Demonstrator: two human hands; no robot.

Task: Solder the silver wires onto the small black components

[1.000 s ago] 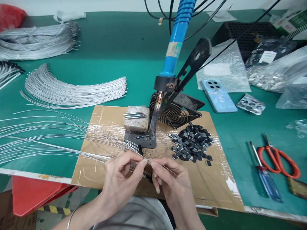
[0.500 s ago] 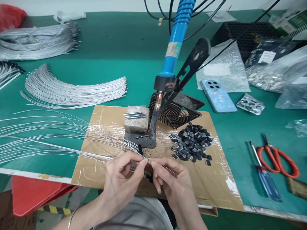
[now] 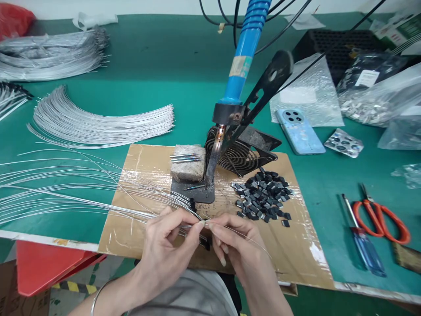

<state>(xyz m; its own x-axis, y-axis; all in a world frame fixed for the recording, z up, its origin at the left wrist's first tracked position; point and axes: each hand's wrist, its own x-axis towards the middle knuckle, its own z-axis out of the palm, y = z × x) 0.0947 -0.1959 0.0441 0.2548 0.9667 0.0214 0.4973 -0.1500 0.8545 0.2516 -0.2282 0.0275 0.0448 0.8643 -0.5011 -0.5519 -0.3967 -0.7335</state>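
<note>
My left hand and my right hand meet fingertip to fingertip over the cardboard sheet. Both are closed in a pinch on thin wire. The left fingers hold wires that run in from the left; a thin wire end trails past my right hand. Something small and dark shows between the fingertips, too little to name. Black connector pieces sit on wire ends beside the left hand. To the right lies a pile of small black connectors.
A blue-handled soldering iron stands just beyond my hands, by a black fan and a grey block. A white wire bundle lies left. On the right are a phone, a screwdriver and orange-handled scissors-like cutters.
My right hand has shifted slightly right and its fingertips have parted a little from the left ones. The left hand stays nearly in place, still pinching wire.
</note>
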